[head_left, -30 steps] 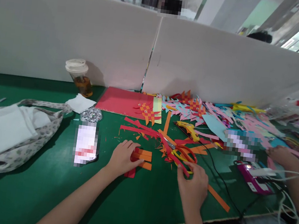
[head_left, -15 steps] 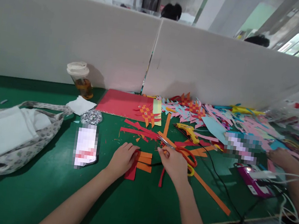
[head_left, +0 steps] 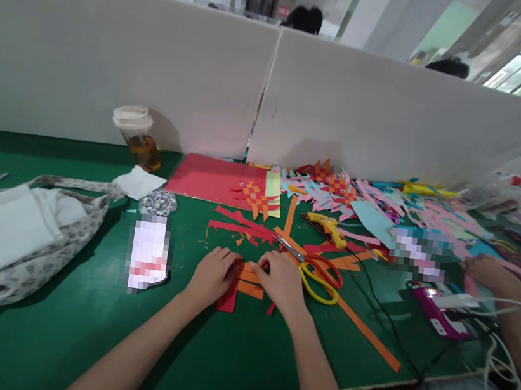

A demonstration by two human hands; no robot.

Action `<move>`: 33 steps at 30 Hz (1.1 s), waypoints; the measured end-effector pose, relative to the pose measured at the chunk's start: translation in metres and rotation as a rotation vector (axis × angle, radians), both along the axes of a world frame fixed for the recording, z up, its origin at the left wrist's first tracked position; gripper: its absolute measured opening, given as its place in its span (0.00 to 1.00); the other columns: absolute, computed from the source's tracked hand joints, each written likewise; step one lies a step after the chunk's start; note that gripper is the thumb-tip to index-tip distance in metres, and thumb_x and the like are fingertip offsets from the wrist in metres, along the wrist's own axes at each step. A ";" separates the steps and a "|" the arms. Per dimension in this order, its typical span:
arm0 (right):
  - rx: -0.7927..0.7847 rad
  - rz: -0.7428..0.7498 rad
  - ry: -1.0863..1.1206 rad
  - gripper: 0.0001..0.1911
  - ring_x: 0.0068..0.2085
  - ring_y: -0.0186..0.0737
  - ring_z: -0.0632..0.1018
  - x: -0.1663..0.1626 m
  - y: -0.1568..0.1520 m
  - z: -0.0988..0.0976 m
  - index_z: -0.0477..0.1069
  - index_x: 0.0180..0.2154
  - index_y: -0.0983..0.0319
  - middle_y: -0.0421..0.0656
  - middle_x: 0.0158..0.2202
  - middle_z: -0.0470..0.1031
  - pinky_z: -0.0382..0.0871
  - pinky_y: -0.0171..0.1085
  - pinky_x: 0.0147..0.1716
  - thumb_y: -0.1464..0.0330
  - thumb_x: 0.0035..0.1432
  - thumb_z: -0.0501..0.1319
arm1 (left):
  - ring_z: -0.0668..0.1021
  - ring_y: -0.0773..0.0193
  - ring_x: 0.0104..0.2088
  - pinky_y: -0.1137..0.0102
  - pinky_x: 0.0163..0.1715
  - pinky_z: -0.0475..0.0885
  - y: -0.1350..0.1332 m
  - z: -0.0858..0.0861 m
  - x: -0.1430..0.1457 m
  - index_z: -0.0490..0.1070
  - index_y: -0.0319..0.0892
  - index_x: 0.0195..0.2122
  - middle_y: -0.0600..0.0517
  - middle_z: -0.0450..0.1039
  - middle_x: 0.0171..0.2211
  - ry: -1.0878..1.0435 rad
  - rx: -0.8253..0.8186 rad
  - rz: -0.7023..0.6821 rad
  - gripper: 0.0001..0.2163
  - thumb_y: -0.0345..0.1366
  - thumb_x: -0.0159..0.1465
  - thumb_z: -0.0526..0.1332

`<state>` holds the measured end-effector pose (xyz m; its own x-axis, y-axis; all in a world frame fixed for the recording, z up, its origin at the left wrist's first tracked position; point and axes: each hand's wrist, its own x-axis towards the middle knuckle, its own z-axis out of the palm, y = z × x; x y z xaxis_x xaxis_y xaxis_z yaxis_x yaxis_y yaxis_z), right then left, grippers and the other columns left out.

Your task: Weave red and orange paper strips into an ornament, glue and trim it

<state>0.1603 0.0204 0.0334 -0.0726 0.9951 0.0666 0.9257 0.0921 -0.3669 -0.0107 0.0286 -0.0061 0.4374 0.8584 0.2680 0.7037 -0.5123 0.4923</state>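
Observation:
On the green table my left hand (head_left: 215, 277) is closed, its fingers pressed on a piece of red paper (head_left: 227, 299) and the ends of several orange paper strips (head_left: 250, 289) woven with it. My right hand (head_left: 281, 282) pinches the free end of the upper orange strip, thumb and forefinger together. Scissors (head_left: 321, 280) with orange and yellow handles lie just beyond the right hand. A short red strip (head_left: 271, 309) peeks out below that hand. Red strips (head_left: 241, 228) and orange scraps lie ahead of both hands.
Behind are a red sheet (head_left: 209, 179) bearing a woven paper fish (head_left: 255, 197), a yellow glue gun (head_left: 326, 228) and heaped paper pieces. A lidded cup (head_left: 138, 140), a phone (head_left: 150, 251) and a cloth bag (head_left: 28, 279) stand left. Right are a purple power strip (head_left: 441, 313) and another person's hand (head_left: 490, 276).
My right hand has moved left from beside the scissors to the orange strips and now pinches one. The scissors' handles are uncovered. My left hand stays on the paper.

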 end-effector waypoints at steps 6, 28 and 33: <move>-0.017 0.052 0.118 0.10 0.34 0.38 0.70 -0.027 -0.003 0.003 0.65 0.27 0.59 0.39 0.28 0.73 0.59 0.37 0.34 0.63 0.58 0.52 | 0.69 0.58 0.36 0.64 0.36 0.66 -0.002 0.004 0.000 0.66 0.41 0.38 0.48 0.68 0.34 -0.011 -0.018 -0.014 0.07 0.35 0.59 0.54; 0.053 0.045 -0.088 0.06 0.35 0.41 0.70 0.012 -0.047 -0.005 0.69 0.32 0.60 0.43 0.32 0.72 0.59 0.40 0.39 0.65 0.53 0.58 | 0.70 0.60 0.41 0.64 0.42 0.66 0.001 0.000 -0.002 0.64 0.44 0.44 0.50 0.70 0.39 -0.107 -0.153 0.041 0.10 0.30 0.63 0.49; -0.042 -0.008 -0.056 0.06 0.34 0.40 0.70 0.004 -0.044 -0.006 0.67 0.28 0.60 0.40 0.30 0.71 0.58 0.40 0.38 0.65 0.51 0.60 | 0.71 0.62 0.38 0.66 0.39 0.66 0.006 0.002 -0.010 0.65 0.45 0.40 0.53 0.71 0.36 -0.144 -0.236 -0.014 0.10 0.27 0.61 0.48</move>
<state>0.1642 -0.0236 0.0271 -0.0669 0.9975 0.0208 0.9455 0.0700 -0.3180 -0.0202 0.0347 -0.0045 0.4219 0.8984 0.1217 0.6113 -0.3810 0.6937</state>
